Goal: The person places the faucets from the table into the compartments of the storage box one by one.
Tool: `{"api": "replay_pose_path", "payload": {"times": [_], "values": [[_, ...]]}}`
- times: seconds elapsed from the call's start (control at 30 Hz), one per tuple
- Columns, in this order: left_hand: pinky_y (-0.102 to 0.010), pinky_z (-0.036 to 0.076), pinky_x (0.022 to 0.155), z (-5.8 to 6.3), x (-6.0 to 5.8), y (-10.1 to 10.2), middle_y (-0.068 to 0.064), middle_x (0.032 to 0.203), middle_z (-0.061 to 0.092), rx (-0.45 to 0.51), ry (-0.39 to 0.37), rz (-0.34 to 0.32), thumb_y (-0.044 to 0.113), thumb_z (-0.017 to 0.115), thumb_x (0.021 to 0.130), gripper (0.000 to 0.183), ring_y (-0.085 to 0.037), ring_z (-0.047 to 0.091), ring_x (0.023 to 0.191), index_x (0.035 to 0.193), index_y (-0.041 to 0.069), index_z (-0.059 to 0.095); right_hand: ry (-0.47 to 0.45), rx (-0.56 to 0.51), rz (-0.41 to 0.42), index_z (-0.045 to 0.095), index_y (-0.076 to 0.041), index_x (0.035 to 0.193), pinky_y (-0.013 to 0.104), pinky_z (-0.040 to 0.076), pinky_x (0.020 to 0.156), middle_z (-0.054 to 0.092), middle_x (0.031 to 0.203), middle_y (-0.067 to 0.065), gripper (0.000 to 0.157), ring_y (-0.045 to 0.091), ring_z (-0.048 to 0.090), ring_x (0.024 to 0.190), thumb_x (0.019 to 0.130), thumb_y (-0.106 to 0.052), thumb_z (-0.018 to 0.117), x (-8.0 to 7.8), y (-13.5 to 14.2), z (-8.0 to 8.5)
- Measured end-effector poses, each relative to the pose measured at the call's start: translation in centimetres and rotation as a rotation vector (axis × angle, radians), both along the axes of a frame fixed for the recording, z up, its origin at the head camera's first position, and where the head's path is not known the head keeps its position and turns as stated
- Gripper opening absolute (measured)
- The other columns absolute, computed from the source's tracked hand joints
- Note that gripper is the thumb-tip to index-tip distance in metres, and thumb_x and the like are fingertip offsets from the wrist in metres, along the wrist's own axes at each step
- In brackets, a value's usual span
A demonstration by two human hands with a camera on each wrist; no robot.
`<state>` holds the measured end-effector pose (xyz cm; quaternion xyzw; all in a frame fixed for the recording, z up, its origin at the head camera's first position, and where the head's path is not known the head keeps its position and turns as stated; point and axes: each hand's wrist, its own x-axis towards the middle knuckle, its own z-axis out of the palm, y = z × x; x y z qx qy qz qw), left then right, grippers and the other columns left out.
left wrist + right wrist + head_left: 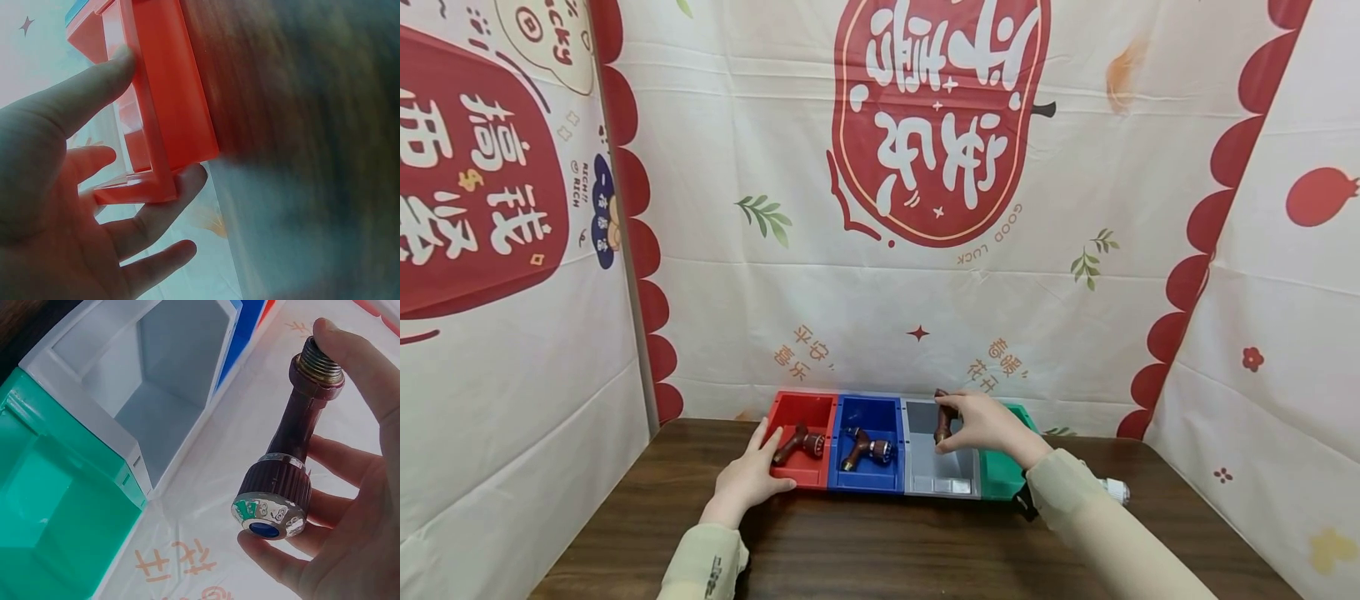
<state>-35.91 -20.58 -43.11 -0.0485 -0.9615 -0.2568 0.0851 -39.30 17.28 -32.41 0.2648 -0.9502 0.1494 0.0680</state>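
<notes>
In the head view my right hand (988, 427) holds a dark brown faucet (943, 423) above the grey bin (922, 462). The right wrist view shows this faucet (297, 428) between thumb and fingers: the thumb at its brass-coloured threaded end, fingertips by the ribbed knob with a blue dot. My left hand (747, 477) rests at the near left corner of the red bin (811, 480), fingers spread. Its thumb touches the bin's front rim (145, 106) in the left wrist view. One brown faucet (801, 443) lies in the red bin, another (867, 450) in the blue bin (868, 408).
The green bin (1000, 477) closes the row on the right, partly behind my right forearm. A white-capped thing (1116, 490) shows beyond the right sleeve, mostly hidden. The row stands on a dark wooden table (887, 550), close to a printed cloth (880, 300) at the back.
</notes>
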Motion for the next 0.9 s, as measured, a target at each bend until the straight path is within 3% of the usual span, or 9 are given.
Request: {"api": "replay_pose_path", "payload": {"times": [0.37,0.63,0.9], "values": [[-0.064,0.045,0.086,0.06,-0.10,0.01,-0.015,0.160,0.014,-0.001,-0.006,-0.002,0.036,0.081,0.075,0.093,-0.045,0.054,0.113,0.151,0.010,0.034,0.001,0.009,0.008,0.057,-0.006,0.135,0.047,0.050,0.089,0.062,0.120,0.007,0.084,0.024,0.057,0.106,0.067,-0.042,0.087,-0.30,-0.22,-0.14],[-0.063,0.045,0.087,0.15,-0.34,0.02,-0.014,0.160,0.013,-0.001,-0.012,-0.001,0.036,0.081,0.075,0.094,-0.043,0.054,0.115,0.152,0.012,0.033,-0.005,0.009,0.010,0.057,-0.007,0.136,0.044,0.050,0.090,0.062,0.112,0.001,0.084,0.018,0.055,0.099,0.066,-0.042,0.088,-0.61,-0.24,-0.24],[-0.063,0.045,0.086,0.13,-0.16,0.06,-0.015,0.160,0.014,-0.003,-0.009,-0.005,0.036,0.081,0.075,0.093,-0.044,0.055,0.114,0.151,0.010,0.034,-0.006,0.014,0.010,0.056,-0.008,0.137,0.045,0.049,0.090,0.062,0.114,0.002,0.082,0.022,0.055,0.107,0.067,-0.040,0.087,-0.88,-0.36,-0.32]]}}
